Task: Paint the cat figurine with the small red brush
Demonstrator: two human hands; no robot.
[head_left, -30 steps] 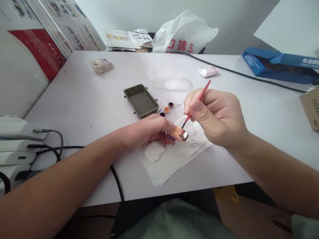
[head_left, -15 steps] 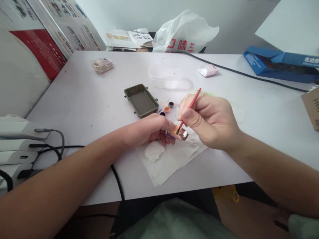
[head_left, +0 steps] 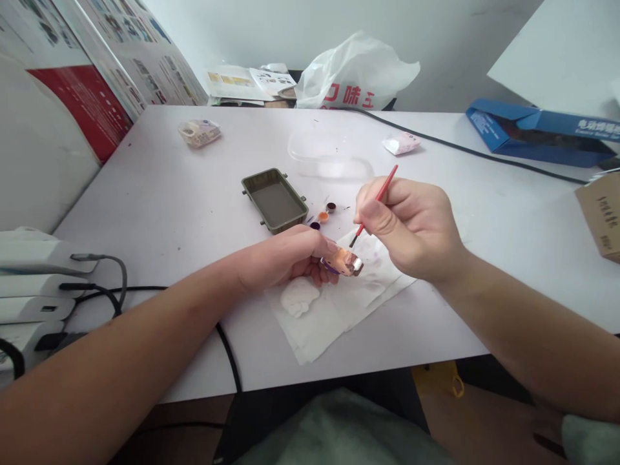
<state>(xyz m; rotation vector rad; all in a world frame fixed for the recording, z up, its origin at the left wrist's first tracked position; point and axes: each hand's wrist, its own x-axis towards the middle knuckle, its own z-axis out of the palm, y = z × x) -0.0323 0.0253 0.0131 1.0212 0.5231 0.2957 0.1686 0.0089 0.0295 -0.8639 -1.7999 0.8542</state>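
My left hand (head_left: 305, 253) grips a small painted figurine (head_left: 343, 259), orange, brown, purple and white, over the tissues. Its lower part is hidden by my fingers. A red paintbrush (head_left: 386, 183) is pinched in my right hand (head_left: 416, 226), its dark bristles pointing down just above the figurine and apart from it. Under both hands lie white tissues (head_left: 334, 326), with a crumpled tissue (head_left: 299, 298) on their left side. Behind my left hand stand small paint pots: a dark one (head_left: 331, 207), an orange one (head_left: 323, 217) and a purple one (head_left: 314, 226).
An olive-green tray (head_left: 276, 226) stands behind my left hand. Farther back are a clear plastic container (head_left: 334, 168), two small packets (head_left: 199, 133), a white plastic bag (head_left: 358, 71), a black cable (head_left: 436, 139) and a blue box (head_left: 542, 132). White power adapters (head_left: 39, 284) line the left edge.
The brush tip has lifted off the figurine as my right hand moved slightly up and right. My left hand still holds the figurine in nearly the same place. The view has shifted slightly.
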